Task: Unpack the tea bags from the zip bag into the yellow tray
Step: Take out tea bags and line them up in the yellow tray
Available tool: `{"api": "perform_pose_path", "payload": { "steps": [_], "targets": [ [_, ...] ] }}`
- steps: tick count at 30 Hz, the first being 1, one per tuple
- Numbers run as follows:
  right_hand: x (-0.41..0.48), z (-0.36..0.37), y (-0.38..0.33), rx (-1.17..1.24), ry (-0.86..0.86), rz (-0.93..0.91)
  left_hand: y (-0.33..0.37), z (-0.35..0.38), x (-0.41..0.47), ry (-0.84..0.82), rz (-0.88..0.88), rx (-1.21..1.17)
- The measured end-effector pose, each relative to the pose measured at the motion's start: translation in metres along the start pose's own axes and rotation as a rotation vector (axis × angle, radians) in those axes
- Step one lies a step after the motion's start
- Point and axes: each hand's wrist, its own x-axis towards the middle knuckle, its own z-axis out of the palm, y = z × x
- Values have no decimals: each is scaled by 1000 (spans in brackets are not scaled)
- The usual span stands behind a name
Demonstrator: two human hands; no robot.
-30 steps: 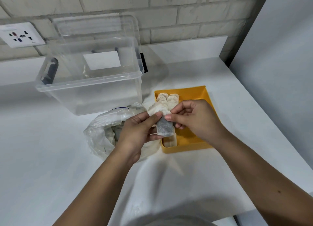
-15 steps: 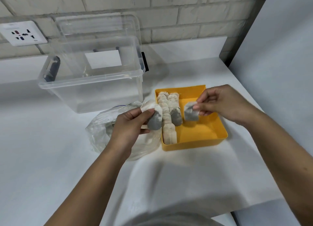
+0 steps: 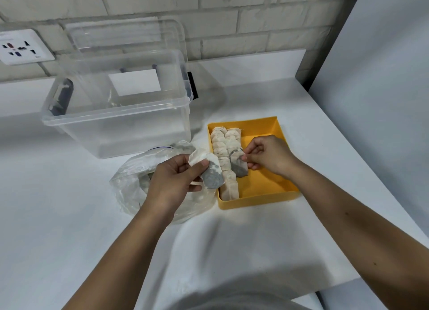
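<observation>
A: Which step?
B: Placing. The right hand (image 3: 269, 155) pinches a tea bag (image 3: 238, 167) low in the yellow tray (image 3: 262, 198), against the laid rows (image 3: 220, 142). The left hand (image 3: 175, 182) grips a second tea bag (image 3: 212, 175) above the zip bag (image 3: 130, 186).
A: Next?
B: Probably release, then pass.

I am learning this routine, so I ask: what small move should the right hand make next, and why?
Probably the right hand should release its tea bag. It pinches that bag low inside the yellow tray, at the near end of the shorter second row, while the left hand holds another bag ready.
</observation>
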Motion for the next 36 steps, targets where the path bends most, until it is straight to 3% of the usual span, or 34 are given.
{"api": "perform_pose_path", "payload": {
  "steps": [7, 11, 14, 16, 25, 31, 36],
  "targets": [
    [-1, 4, 0, -40, 11, -2, -2, 1, 1, -41, -53, -10],
    [-14, -2, -21, -85, 111, -115, 1, 2, 1, -55, -51, 3],
    [-37, -2, -46, 167, -98, -103, 5, 5, 2, -59, -47, 6],
    [-46, 1, -54, 205, -187, -81, 7, 7, 2, -75, -52, 3],
    [-46, -32, -56, 229, 47, -156, 14, 6, 4, -65, 0, -42],
    [-40, -25, -17, -4, -96, -12, 10, 0, 5, -12, 53, 27],
    [-33, -11, 4, -23, -188, 99, 4, -2, 3, -12, 46, 63]
  ]
}}
